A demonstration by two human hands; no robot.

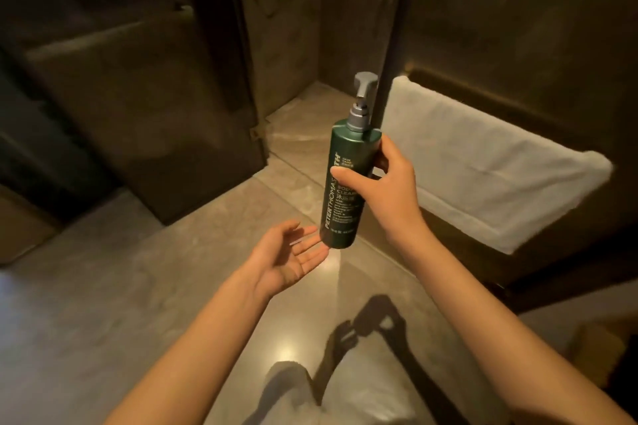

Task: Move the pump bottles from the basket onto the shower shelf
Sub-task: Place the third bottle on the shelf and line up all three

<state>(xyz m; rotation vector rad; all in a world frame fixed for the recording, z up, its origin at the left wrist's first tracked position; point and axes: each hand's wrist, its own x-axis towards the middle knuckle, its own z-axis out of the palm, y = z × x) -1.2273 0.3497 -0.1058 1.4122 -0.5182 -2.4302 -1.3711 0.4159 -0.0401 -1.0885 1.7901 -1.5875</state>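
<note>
Between both hands, mid-air over floor (193, 272): 1 pump bottle (347, 183), dark green w/ grey pump head, white lettering down the side, roughly upright, top tilted slightly to the right. Only 1 bottle visible; basket & shower shelf not in shot.

2 hands, both bare, forearms reaching in from bottom of frame.

Right hand (390, 183): wrapped round upper-mid body of bottle from its right side, thumb across the front label, fingers behind near the shoulder. Firm grasp, carrying bottle's weight.

Left hand (290, 257): spread, palm up, fingers loosely extended, holding nothing. Sits lower-left of bottle base; fingertips (319, 250) just beside or just under bottom edge. Contact w/ base: can't tell.

Right of right hand: 1 white towel (483, 166), draped over a dark ledge, well apart from bottle. Beyond the hands: dark glass door panel (138, 114) to the left, stone-look walls, shower corner further back behind pump head. Below the arms: shadow of hands on glossy floor, plus pale clothing at bottom edge.

Lighting dim, warm; far details soft.
</note>
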